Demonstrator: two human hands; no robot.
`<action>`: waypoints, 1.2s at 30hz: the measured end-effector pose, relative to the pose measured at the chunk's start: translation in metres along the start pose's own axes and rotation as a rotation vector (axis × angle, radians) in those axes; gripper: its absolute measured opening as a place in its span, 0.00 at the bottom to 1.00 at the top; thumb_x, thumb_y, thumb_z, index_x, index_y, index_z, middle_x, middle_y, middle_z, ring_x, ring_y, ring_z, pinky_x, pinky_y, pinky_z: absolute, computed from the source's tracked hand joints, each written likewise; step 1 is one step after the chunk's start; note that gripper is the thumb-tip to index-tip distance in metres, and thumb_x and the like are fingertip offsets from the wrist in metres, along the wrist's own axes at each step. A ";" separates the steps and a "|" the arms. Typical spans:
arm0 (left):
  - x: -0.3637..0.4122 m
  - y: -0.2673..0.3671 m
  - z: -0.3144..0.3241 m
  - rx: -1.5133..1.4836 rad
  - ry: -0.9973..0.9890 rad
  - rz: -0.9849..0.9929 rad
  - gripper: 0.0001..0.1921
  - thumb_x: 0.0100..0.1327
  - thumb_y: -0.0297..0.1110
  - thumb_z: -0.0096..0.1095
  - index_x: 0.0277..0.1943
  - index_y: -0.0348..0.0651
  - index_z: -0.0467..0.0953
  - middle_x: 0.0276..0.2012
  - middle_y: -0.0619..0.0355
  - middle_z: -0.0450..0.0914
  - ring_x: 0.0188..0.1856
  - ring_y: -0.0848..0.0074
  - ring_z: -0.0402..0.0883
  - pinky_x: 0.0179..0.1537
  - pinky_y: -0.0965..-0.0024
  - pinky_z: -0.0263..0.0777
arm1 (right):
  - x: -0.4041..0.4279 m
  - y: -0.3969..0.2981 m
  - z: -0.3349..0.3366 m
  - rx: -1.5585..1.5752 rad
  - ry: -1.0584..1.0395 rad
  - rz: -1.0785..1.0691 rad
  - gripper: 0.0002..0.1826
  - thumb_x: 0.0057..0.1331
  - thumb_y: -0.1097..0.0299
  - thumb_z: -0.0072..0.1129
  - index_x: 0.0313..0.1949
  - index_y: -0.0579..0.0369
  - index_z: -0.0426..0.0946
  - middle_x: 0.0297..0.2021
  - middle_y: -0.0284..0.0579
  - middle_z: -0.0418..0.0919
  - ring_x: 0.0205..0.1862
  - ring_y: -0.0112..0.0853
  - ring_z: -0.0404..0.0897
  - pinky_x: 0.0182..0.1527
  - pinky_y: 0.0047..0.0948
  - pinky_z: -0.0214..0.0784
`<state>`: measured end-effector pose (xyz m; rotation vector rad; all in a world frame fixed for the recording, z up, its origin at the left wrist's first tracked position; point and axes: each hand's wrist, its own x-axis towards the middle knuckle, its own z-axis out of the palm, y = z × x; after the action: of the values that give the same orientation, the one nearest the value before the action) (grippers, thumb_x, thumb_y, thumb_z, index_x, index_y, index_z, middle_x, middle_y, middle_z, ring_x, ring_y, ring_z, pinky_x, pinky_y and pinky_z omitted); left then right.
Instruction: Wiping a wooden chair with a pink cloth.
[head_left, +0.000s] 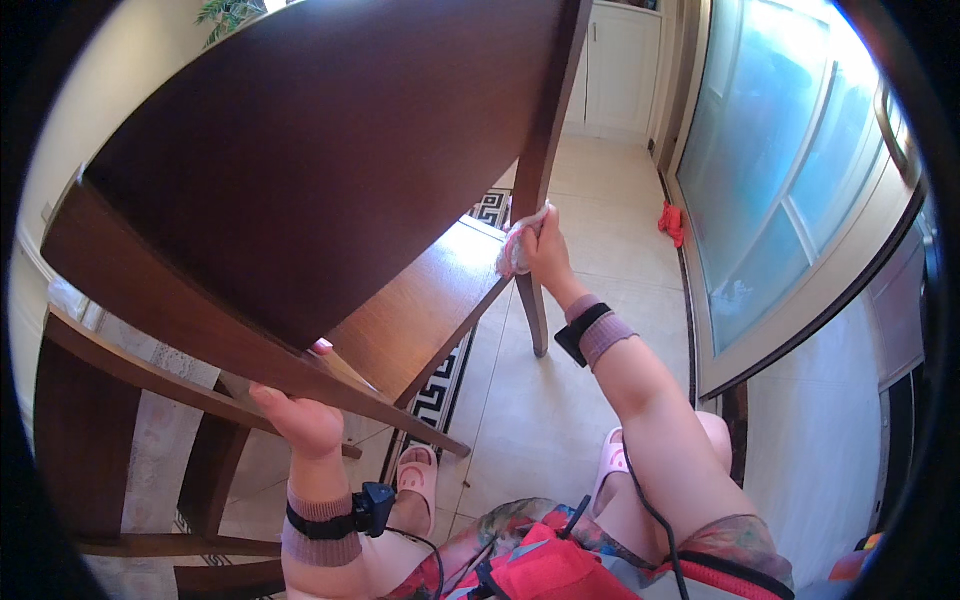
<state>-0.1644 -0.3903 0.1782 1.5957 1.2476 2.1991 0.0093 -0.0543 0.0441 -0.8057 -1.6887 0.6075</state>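
Observation:
A dark brown wooden chair (322, 150) stands tilted before me, its broad solid backrest towards me and its seat (427, 300) catching a bright reflection. My left hand (304, 420) grips the near side post (225, 322) of the backrest from below. One of its fingertips shows on the post's far side; the other fingers are hidden. In my right hand (549, 251) is a bunched white and pink cloth (516, 251), pressed around the other back post (534, 176) just above seat level. Both wrists wear ribbed bands with black straps and small devices.
Another wooden chair (82, 427) stands at the lower left. At the right is a frosted glass door (757, 172) with a metal handle. A red item (671, 223) lies at its foot. White cabinets (622, 71) stand at the back. Black cables run along my arms.

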 end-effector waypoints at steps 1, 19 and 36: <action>-0.001 -0.001 -0.003 0.024 0.108 -0.022 0.33 0.71 0.68 0.31 0.58 0.47 0.67 0.47 0.59 0.74 0.47 0.74 0.74 0.49 0.69 0.69 | 0.002 -0.013 0.002 0.015 -0.003 0.013 0.25 0.68 0.66 0.50 0.63 0.55 0.57 0.43 0.64 0.77 0.46 0.61 0.78 0.47 0.52 0.71; -0.008 -0.002 -0.015 0.035 0.260 0.055 0.31 0.70 0.67 0.34 0.59 0.50 0.67 0.49 0.58 0.74 0.46 0.74 0.75 0.42 0.72 0.74 | -0.002 -0.007 0.041 0.110 0.188 0.030 0.33 0.57 0.63 0.66 0.60 0.54 0.63 0.45 0.58 0.80 0.46 0.56 0.80 0.46 0.46 0.74; -0.009 -0.005 -0.009 0.071 0.360 0.050 0.33 0.70 0.69 0.33 0.57 0.48 0.67 0.47 0.59 0.73 0.42 0.74 0.72 0.41 0.72 0.69 | 0.081 -0.104 0.004 0.043 0.401 -0.184 0.42 0.49 0.64 0.74 0.61 0.52 0.60 0.42 0.58 0.81 0.42 0.57 0.80 0.42 0.50 0.74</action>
<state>-0.1697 -0.3967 0.1674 1.3021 1.4000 2.5853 -0.0285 -0.0577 0.1704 -0.6794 -1.3574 0.3273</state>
